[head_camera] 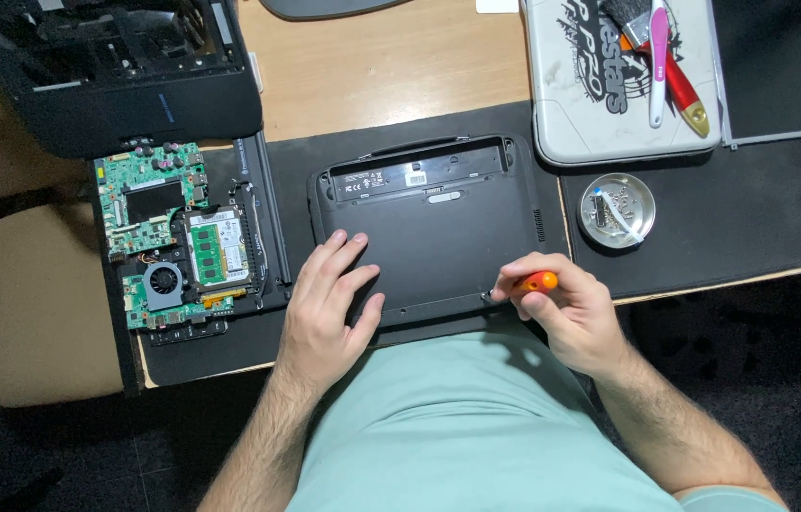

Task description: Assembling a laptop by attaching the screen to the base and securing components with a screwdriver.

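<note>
A small black laptop (438,228) lies upside down on a black mat, its battery bay open along the far edge. My left hand (325,303) rests flat on the laptop's near left part, fingers spread. My right hand (566,308) grips an orange-handled screwdriver (538,282) whose tip touches the laptop's near right corner.
A green circuit board (173,237) with a fan and memory module lies at the left. A black laptop shell (116,71) sits at the far left. A round metal dish (617,210) stands right of the laptop. A white case (609,76) carries a brush and a toothbrush. A screen panel (775,66) lies at far right.
</note>
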